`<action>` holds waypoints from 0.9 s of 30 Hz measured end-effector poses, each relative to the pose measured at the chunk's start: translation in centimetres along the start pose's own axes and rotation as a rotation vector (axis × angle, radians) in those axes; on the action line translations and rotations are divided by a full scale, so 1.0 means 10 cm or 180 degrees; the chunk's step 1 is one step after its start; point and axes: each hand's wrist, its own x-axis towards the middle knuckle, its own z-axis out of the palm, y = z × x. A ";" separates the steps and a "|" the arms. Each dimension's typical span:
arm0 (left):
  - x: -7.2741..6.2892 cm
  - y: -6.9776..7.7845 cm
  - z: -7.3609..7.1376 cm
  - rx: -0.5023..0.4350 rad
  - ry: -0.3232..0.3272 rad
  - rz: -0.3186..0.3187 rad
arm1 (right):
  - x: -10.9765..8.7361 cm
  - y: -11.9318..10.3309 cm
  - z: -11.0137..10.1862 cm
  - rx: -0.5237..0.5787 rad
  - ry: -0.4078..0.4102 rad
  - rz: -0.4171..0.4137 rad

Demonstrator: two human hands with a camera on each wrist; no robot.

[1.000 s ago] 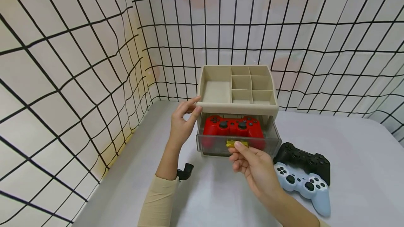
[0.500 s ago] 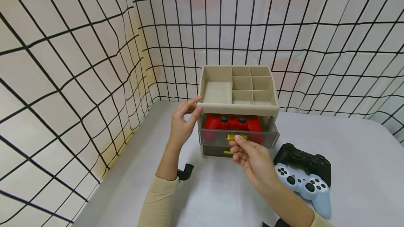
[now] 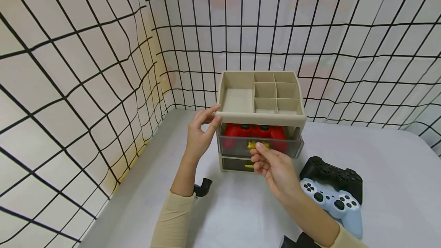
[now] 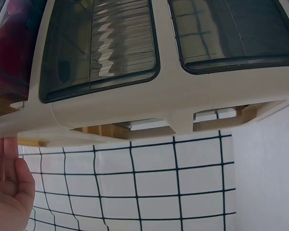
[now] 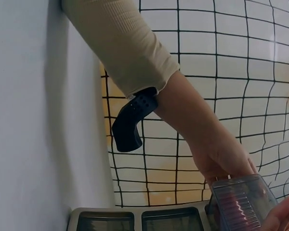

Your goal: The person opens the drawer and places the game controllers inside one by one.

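A beige desktop drawer organizer (image 3: 262, 118) stands in the middle of the head view. Its smoky clear upper drawer (image 3: 232, 146) sticks partly out. Inside lies a red game controller (image 3: 255, 131), its rear part hidden beneath the top tray. My right hand (image 3: 280, 171) pinches the gold drawer handle (image 3: 253, 145) between thumb and fingers. At the organizer's upper left corner, my left hand (image 3: 201, 133) touches the side with fairly straight fingers, seen also in the left wrist view as fingers (image 4: 10, 159) against the beige edge.
To the right of the organizer lie a black game controller (image 3: 332, 177) and a light blue one (image 3: 332, 204), close together on the white table (image 3: 237, 213). A lower drawer (image 3: 234, 164) sits under the upper one. Black grid panels (image 3: 262, 22) stand behind and at the left.
The upper drawer has slid inward, pushed by my right hand, carrying the red game controller under the top tray. The lower drawer front has come into sight. My left hand has stayed put.
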 end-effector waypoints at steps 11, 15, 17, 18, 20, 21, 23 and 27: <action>0.00 0.00 0.00 -0.0015 -0.0007 0.0017 | 0.15 0.02 -0.01 -0.0128 0.0066 -0.0231; 0.00 0.02 0.01 -0.0003 0.0010 0.0007 | 0.20 0.02 0.00 -0.0141 0.0084 -0.0246; 0.01 0.10 0.01 0.0026 0.0009 0.0013 | 0.23 0.03 0.00 -0.0132 0.0098 -0.0256; 0.01 0.15 0.00 0.0034 0.0005 0.0018 | 0.24 0.03 0.00 -0.0125 0.0108 -0.0266; 0.02 0.26 0.00 0.0049 -0.0003 0.0024 | 0.26 0.03 0.00 -0.0108 0.0122 -0.0278; 0.02 0.31 -0.01 0.0050 -0.0006 0.0031 | 0.27 0.03 0.00 -0.0099 0.0123 -0.0280; 0.03 0.40 -0.02 0.0050 -0.0014 0.0035 | 0.29 0.03 0.00 -0.0089 0.0117 -0.0275; 0.02 0.42 -0.03 0.0044 -0.0015 0.0015 | 0.30 0.02 0.00 -0.0070 0.0105 -0.0241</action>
